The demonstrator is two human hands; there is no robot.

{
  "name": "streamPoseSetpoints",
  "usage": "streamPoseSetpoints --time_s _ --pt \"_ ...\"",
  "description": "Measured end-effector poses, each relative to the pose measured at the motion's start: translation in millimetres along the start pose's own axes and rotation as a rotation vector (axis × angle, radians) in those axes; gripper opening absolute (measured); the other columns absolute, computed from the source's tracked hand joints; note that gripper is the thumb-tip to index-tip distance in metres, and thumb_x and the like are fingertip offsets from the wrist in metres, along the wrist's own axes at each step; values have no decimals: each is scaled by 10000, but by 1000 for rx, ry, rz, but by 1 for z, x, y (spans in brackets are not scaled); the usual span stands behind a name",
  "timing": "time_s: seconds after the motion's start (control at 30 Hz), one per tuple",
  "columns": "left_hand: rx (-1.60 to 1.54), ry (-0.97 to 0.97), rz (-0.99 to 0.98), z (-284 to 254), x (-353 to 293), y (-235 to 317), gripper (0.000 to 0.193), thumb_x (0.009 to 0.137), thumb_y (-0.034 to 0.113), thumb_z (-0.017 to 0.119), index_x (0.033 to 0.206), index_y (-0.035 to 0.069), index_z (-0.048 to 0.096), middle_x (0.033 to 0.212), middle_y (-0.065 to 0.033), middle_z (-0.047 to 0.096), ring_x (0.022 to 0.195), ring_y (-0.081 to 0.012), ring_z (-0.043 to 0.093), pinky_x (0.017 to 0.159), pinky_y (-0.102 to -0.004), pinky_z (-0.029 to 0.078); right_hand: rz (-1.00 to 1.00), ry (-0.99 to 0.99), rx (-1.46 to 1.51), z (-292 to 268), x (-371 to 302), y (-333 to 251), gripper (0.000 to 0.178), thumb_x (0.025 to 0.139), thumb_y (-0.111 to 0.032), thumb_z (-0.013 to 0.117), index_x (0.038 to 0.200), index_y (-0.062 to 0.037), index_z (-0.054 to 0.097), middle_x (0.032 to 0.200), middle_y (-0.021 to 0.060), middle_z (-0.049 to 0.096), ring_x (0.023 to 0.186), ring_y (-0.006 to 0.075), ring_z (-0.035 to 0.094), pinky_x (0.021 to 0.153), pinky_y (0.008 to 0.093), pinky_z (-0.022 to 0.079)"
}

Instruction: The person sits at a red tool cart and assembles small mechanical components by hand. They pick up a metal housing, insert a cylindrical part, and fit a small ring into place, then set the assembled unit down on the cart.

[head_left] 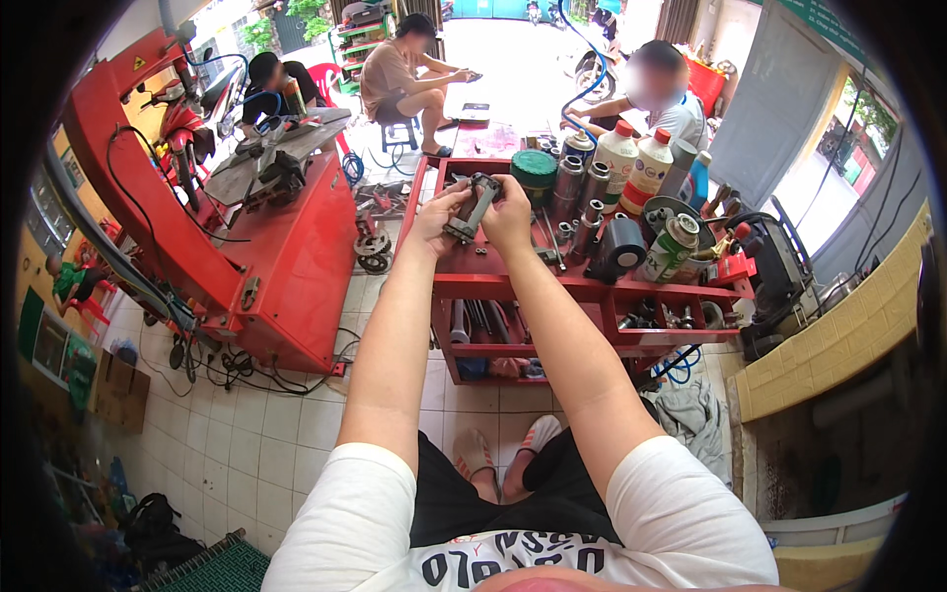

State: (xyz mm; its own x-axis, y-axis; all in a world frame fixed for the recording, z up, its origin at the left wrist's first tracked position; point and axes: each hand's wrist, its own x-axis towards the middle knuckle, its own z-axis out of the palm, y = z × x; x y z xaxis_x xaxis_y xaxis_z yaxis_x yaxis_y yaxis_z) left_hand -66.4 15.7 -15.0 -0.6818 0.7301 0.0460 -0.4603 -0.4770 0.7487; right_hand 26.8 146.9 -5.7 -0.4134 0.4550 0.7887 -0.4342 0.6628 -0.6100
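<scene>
Both my arms reach forward over a red tool cart (582, 289). Between my hands is a dark grey metal part (476, 212), long and narrow with a bracket-like outline; its exact kind is unclear. My left hand (441, 222) is closed on its left side, fingers curled against it. On the other side, my right hand (508, 214) grips its right edge. Just right of my right hand stands a green tub (534, 173). Small metal pieces lie on the cart top below the part.
Spray cans, bottles with red caps (649, 170) and metal sockets (589, 222) crowd the cart's right side. At left stands a large red machine (286, 266), with cables on the tiled floor. Several people sit beyond, one on a stool (400, 133).
</scene>
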Motion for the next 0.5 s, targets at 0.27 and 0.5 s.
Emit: streamPoseSetpoints --time_s 0.27,0.5 --pt "-34 19 15 -1 2 1 368 1057 91 608 1423 83 580 1199 -118 755 969 -203 775 758 -353 650 22 -17 25 1 1 -6 246 931 -154 792 1075 12 680 899 118 713 804 212 692 747 339 549" --pt "28 47 8 3 2 -2 377 1051 87 619 1426 74 579 1196 -118 758 978 -205 775 763 -355 651 31 -27 -32 -3 -1 -2 243 922 -121 764 1105 12 674 951 169 720 853 302 708 784 390 555"
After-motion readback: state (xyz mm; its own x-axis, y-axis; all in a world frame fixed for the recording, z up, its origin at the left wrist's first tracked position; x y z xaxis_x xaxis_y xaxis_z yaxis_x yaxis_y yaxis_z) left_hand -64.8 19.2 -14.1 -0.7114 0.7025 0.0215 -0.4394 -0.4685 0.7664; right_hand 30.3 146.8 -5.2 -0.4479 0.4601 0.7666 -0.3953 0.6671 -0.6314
